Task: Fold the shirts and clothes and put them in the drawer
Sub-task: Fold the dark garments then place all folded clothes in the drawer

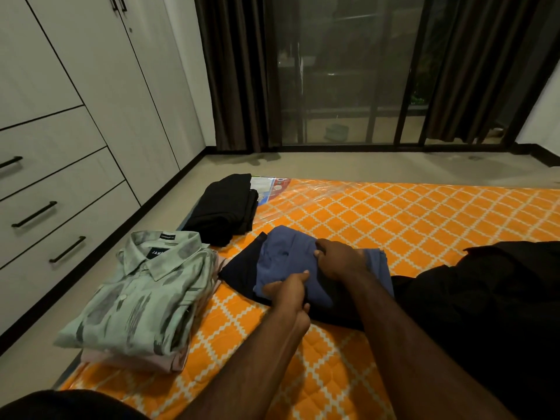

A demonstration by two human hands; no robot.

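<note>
Nearest, left hand [289,291] pinches the near edge of the blue garment [285,259], fingers curled on cloth; right hand [339,259] grips its upper fold, thumb and fingers clamped; garment lies half-folded on a dark one on the orange mattress [409,213]; soft, light, floppy, likely slips out of shape, so best held at edges and corners with both hands; left, green printed shirt [136,295] folded atop a pink one; beyond, black folded pile [224,207]; farther left, drawers [60,183] closed.
</note>
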